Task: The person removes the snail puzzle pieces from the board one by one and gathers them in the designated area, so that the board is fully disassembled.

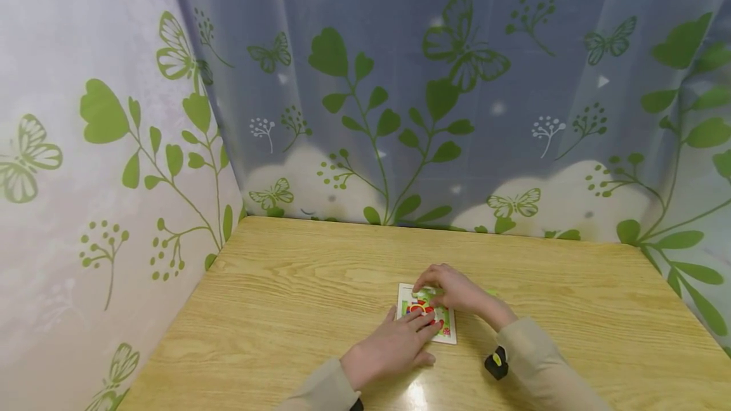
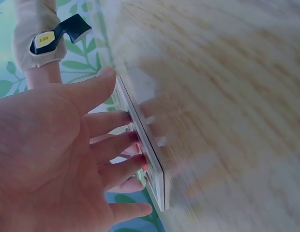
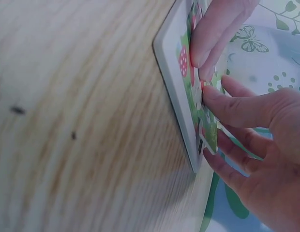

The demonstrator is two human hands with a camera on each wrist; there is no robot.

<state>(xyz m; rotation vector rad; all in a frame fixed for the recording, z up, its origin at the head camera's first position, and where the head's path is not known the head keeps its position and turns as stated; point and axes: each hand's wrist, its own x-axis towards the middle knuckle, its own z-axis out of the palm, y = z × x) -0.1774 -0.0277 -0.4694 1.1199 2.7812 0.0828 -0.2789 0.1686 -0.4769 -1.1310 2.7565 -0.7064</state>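
Note:
A small jigsaw board (image 1: 454,333) with a white rim and a colourful red and green picture lies flat on the table. My left hand (image 1: 389,346) rests on its lower part, fingers fairly straight and spread; in the left wrist view its fingertips (image 2: 135,162) touch the picture side. At the board's upper right, my right hand (image 1: 455,290) bends over it. The right wrist view shows a green puzzle piece (image 3: 210,137) tilted up from the board, its edge between the thumb and fingers of my right hand (image 3: 271,130). My hands cover much of the picture.
The wood-grain table (image 1: 274,309) spreads around the board, shiny near its front. Patterned curtains (image 1: 365,81) with leaves and butterflies stand along its back and sides. A black wrist strap (image 1: 496,363) sits at the right sleeve.

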